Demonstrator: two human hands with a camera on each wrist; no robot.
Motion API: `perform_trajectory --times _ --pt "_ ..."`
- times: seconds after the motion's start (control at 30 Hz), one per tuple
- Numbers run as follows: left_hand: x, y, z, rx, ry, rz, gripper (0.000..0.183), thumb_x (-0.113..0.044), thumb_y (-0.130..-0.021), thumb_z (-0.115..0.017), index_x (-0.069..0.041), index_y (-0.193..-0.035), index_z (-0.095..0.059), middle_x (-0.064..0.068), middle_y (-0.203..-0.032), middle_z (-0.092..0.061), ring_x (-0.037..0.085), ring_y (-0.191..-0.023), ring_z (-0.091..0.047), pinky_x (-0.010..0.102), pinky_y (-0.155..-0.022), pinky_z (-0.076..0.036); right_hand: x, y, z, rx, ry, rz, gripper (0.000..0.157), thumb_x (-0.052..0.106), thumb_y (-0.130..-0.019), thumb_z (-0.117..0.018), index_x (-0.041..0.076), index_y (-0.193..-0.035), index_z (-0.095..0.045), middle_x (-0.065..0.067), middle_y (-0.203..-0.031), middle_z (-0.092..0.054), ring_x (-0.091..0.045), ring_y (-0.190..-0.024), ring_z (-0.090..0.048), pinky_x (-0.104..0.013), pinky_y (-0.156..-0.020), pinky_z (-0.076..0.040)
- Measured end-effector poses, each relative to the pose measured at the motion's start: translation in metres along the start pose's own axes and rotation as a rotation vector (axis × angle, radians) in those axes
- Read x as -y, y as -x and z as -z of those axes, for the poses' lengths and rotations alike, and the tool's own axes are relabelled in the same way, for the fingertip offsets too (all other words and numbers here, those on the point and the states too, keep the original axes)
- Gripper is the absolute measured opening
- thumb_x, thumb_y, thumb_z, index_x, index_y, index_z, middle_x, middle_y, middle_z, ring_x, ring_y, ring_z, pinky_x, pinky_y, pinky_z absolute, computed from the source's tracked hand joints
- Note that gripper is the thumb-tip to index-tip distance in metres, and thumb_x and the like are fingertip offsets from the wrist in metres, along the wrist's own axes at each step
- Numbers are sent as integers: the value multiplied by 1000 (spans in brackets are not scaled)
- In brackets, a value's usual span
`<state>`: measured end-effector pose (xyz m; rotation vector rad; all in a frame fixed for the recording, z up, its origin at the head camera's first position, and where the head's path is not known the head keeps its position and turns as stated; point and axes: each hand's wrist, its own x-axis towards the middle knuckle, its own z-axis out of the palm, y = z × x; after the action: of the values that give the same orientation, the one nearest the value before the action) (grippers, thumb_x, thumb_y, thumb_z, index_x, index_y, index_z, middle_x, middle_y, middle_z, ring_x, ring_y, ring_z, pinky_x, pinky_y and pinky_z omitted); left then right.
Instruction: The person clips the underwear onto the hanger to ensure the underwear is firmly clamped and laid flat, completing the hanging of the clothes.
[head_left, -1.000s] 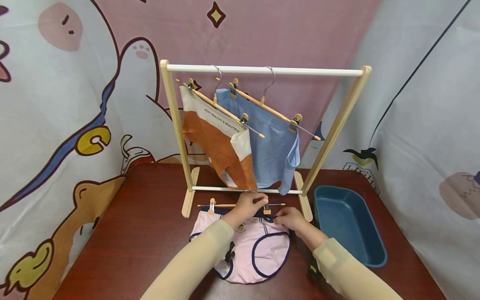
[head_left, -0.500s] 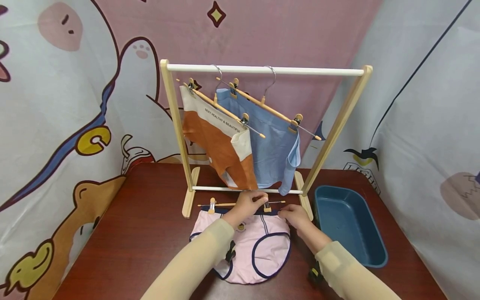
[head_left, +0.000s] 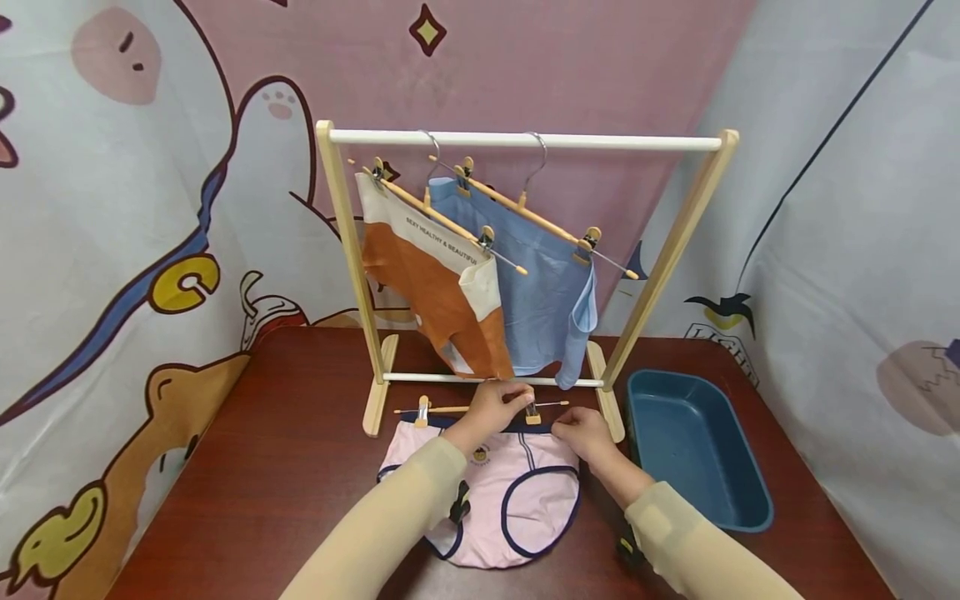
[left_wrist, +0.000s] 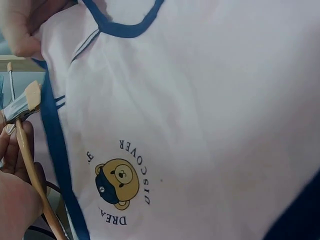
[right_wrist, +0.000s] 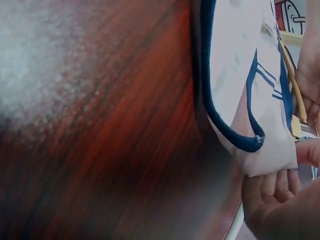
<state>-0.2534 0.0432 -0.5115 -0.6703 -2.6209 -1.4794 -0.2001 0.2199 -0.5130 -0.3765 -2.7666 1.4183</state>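
Note:
Pink underpants (head_left: 536, 500) with navy trim lie flat on the table, a bear print (left_wrist: 117, 182) on the front. Along their waistband lies a wooden clip hanger (head_left: 450, 409). Its left clip (head_left: 423, 411) sits over the waistband. My left hand (head_left: 489, 412) pinches the top of the right clip (head_left: 533, 412), whose lower end is at the navy waistband; whether cloth is between its jaws I cannot tell. With thumb and fingers, my right hand (head_left: 588, 435) pinches the upper right corner of the underpants, seen closely in the right wrist view.
Behind my hands stands a wooden rack (head_left: 525, 140) with a white bar. Orange-and-cream underpants (head_left: 431, 267) and blue underpants (head_left: 536, 292) hang on it by clip hangers. A blue plastic tub (head_left: 697, 450) stands at the right on the brown table (head_left: 225, 467).
My right hand has drawn the waistband corner slightly up and outward toward the right clip's level. The left hand keeps its pinch on the clip, nearly still.

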Motion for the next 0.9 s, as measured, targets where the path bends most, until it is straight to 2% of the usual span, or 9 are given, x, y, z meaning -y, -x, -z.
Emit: perform_trajectory --times 0.17,0.43,0.67,0.73,0.9 --pt "0 0 1 -6 -1 6 19 -23 -88 -67 -12 -101 -75 2 -103 -72 21 -100 -64 29 -88 -49 3 1 0 -38 -86 46 11 4 -76 -66 -3 -84 -66 -8 -74 -67 -10 -63 -53 -24 -53 -43" --pt "-4 -1 4 8 39 53 23 -26 -89 -66 -12 -105 -74 2 -100 -73 21 -97 -65 26 -84 -50 3 0 -1 -41 -70 61 10 0 -73 -66 -4 -82 -64 -10 -72 -66 -10 -61 -51 -23 -53 -41" --pt "-2 -1 2 -7 36 -7 17 -23 -88 -67 -11 -98 -75 2 -95 -73 18 -90 -65 22 -80 -49 3 -4 -1 -56 -89 67 11 0 -74 -66 -4 -84 -65 -12 -77 -69 -7 -63 -54 -22 -55 -42" --pt "-2 -1 2 -3 29 -7 17 -23 -88 -67 -12 -98 -75 1 -95 -73 16 -88 -64 21 -78 -49 4 -3 1 -47 -88 80 11 0 -74 -66 -4 -84 -64 -12 -76 -69 -8 -63 -54 -22 -54 -42" --pt "-3 -2 4 15 49 53 20 -25 -89 -67 -13 -102 -74 3 -96 -72 16 -89 -63 21 -76 -48 5 -3 2 -22 -75 122 9 -3 -70 -67 -2 -76 -61 -9 -71 -67 -9 -58 -50 -23 -51 -39"
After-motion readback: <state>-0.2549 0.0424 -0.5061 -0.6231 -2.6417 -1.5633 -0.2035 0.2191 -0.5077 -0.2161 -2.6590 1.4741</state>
